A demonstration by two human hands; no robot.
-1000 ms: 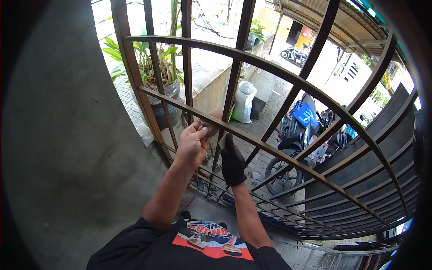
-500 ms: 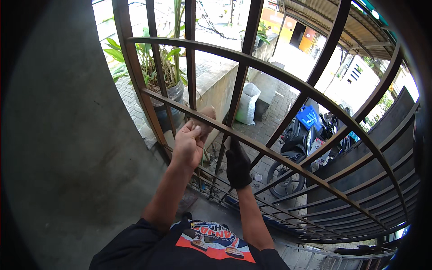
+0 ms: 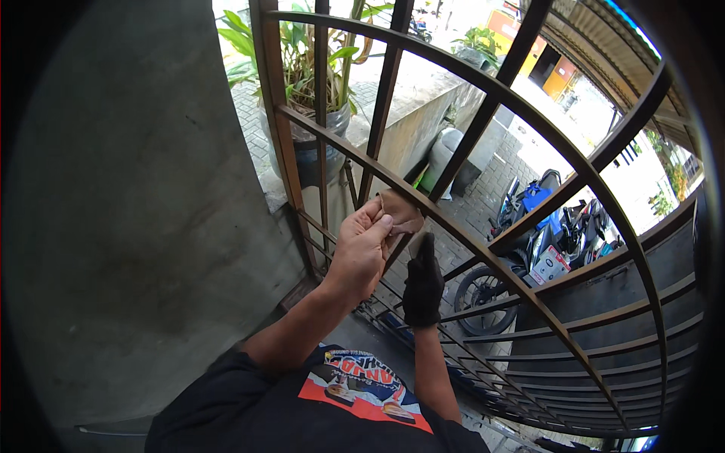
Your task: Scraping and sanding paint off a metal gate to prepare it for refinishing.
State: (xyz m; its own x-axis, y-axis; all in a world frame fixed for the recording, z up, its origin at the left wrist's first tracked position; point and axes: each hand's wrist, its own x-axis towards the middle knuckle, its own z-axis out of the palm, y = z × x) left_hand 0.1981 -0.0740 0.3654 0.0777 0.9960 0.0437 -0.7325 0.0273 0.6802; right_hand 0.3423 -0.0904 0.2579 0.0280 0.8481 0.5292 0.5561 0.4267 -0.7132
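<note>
Bare, my left hand (image 3: 361,249) pinches a folded tan sheet (image 3: 400,211), which looks like sandpaper, between thumb and fingers. The sheet rests against the sloping rail (image 3: 468,240) of a brown metal gate. Just right of it and lower, my right hand (image 3: 423,293) wears a black glove and points upward beside an upright bar (image 3: 477,124). Its fingers are drawn together, with a small beige patch (image 3: 427,241) at their tips. Whether that patch is a held piece or a bare fingertip is unclear.
A grey wall (image 3: 151,211) rises on the left. Beyond the gate stand a potted plant (image 3: 306,143), a low concrete wall (image 3: 400,132), a pale sack (image 3: 442,158) and a parked motorcycle (image 3: 487,294). Dark sheet panels (image 3: 604,302) back the gate's right part.
The view has shifted, so gate and plant sit farther right and higher. My left hand has brought the sheet along the rail, closer to the gloved right hand. More of the sheet shows.
</note>
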